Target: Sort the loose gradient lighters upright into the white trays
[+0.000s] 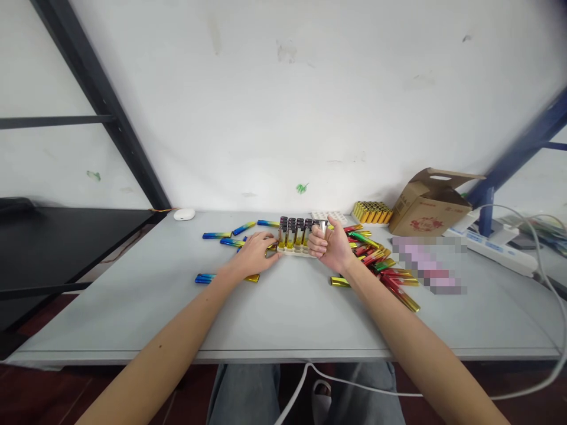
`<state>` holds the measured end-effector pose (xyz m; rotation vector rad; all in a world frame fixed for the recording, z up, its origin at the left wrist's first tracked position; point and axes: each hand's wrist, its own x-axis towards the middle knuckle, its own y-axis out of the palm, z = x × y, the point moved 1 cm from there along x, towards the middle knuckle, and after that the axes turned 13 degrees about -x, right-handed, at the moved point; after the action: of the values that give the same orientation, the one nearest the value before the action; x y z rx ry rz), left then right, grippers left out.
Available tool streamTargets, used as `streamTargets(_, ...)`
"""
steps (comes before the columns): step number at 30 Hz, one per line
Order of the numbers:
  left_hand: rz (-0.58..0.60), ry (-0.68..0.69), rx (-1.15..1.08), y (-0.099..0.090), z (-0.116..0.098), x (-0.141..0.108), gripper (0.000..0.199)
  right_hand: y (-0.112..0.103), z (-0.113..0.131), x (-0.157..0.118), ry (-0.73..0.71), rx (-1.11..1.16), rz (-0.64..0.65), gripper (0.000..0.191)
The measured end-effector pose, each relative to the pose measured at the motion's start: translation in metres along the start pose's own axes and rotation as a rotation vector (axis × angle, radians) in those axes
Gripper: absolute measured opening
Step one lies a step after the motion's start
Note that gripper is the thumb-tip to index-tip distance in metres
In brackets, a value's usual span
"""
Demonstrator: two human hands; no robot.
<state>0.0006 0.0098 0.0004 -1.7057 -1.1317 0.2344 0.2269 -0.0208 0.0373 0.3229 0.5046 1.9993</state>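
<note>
A pale tray [290, 252] with round holes stands before me, holding rows of upright lighters [290, 233] with black tops and yellowish lower bodies. My right hand [330, 243] is closed in a fist around a lighter [323, 225] above the tray's right end; its metal top shows over the fingers and most of its body is hidden. At the tray's left end rests my left hand [254, 255], its thumb and fingers apart and the tips at the tray's edge. Blue-and-gold shiny sleeves [217, 235] lie around and partly under it.
Red, green and gold sleeves [383, 260] are heaped right of my right hand. Behind them stand a block of yellow lighter bodies [372, 212], a white holed tray [330, 217] and an open cardboard box [427, 206]. A power strip [496, 248] with white cables lies at right; a white case [184, 214] sits back left.
</note>
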Motion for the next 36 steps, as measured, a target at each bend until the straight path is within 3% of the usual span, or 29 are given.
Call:
streamTargets(10, -0.027, 0.033, -0.022, 0.0006, 0.0038, -0.0003, 0.034, -0.0038, -0.0005, -0.0013, -0.05, 0.068, -0.042, 0.047)
streamTargets(20, -0.025, 0.034, -0.01, 0.0001, 0.0025, -0.0001, 0.035, -0.0011, -0.0033, -0.0015, -0.003, 0.134, 0.021, 0.047)
streamTargets(26, -0.026, 0.04, -0.008, 0.0004, 0.0027, -0.0003, 0.033, -0.0007, -0.0055, -0.0006, -0.072, 0.175, -0.005, 0.043)
streamTargets(36, 0.004, 0.017, 0.002, -0.0019, -0.0004, -0.0006, 0.033, 0.0008, -0.0068, -0.0004, -0.057, 0.118, -0.056, 0.045)
